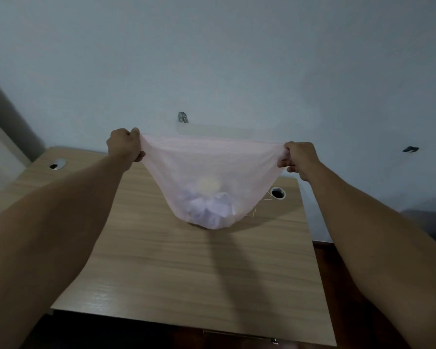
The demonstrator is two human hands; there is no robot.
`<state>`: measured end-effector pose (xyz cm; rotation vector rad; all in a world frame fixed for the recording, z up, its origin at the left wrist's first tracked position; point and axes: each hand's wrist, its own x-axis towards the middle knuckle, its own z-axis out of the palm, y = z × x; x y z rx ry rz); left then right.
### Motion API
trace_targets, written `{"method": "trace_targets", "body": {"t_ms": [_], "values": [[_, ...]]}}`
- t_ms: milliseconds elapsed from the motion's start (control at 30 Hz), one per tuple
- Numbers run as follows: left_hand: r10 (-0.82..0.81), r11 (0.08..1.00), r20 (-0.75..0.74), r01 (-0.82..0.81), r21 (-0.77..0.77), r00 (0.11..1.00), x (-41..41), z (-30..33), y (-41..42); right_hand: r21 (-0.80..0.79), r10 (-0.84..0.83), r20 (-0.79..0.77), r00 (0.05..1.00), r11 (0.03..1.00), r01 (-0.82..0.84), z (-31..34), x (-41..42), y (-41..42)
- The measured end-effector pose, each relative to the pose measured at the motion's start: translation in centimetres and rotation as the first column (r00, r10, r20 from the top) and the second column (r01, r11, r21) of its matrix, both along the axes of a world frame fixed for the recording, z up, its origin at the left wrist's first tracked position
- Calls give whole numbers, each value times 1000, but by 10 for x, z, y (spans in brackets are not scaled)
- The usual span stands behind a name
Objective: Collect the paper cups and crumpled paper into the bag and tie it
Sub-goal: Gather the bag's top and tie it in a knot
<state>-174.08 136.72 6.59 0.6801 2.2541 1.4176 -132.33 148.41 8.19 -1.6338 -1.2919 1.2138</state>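
Above the far half of the desk [176,268] we hold the bag [212,172] up by its mouth. Left hand [125,146] grips the left end of the rim in a closed fist; right hand [298,157] pinches the right end, fingers curled round the plastic. Both are clamped on the bag, well apart, rim pulled taut between them.

Rim runs left to right, nearly level, left end slightly higher. Bag body hangs below it as a V, its lowest point at or just above the desktop; contact can't be confirmed, only a shadow under it.

Contents sit at the bottom: pale crumpled paper [212,212] and a round yellowish shape above it, likely a paper cup [208,183], blurred through the plastic. We see no loose cups or paper on the desk, so collecting looks done. Tying is not yet done.

Key relation for the next move: the load sits midway between our hands and below the grip line, roughly equidistant from both. Long axis of the open mouth is left to right. To knot it we'd judge the two ends must come together over the centre, above the load.

Desk has two cable holes, one far left [58,164], one just right of the bag [278,193].
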Motion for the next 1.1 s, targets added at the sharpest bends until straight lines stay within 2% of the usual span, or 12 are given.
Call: {"method": "trace_targets", "body": {"t_ms": [100,167,267,367,467,600,667,733,833,933,1033,1100], "values": [[97,995,-83,-97,3,992,17,-8,3,-22,-12,31,999,1000,12,-8,-3,0],[89,995,-426,-61,79,900,34,-16,4,-34,-22,42,999,999,23,-13,-5,0],[-191,923,-868,385,0,458,71,-25,9,-42,-40,40,998,998,41,-18,-8,0],[-588,714,-785,580,-392,193,110,-41,19,-55,-49,21,999,997,50,-21,-8,-1],[-724,661,-643,514,-546,248,126,-59,28,-74,-56,8,998,996,56,-24,-6,0],[-694,674,-662,577,-461,282,128,-60,29,-103,-85,49,995,991,90,-30,2,3],[-685,665,-677,611,-430,269,130,-58,30,-90,-116,188,975,987,134,-34,1,1],[-676,672,-682,613,-416,279,131,-55,32,147,-189,522,832,981,130,-39,-4,-3],[-699,665,-643,616,-422,314,133,-52,37,607,-309,743,593,684,-405,-44,-27,-14],[-710,674,-602,601,-429,367,134,-51,40,470,-59,874,482,353,-809,-55,-68,-34],[-722,669,-557,619,-410,411,131,-51,36,288,-19,951,308,408,-866,-68,-92,-49],[-724,659,-578,626,-416,377,127,-48,30,272,33,943,331,500,-822,-71,-97,-47]]}}
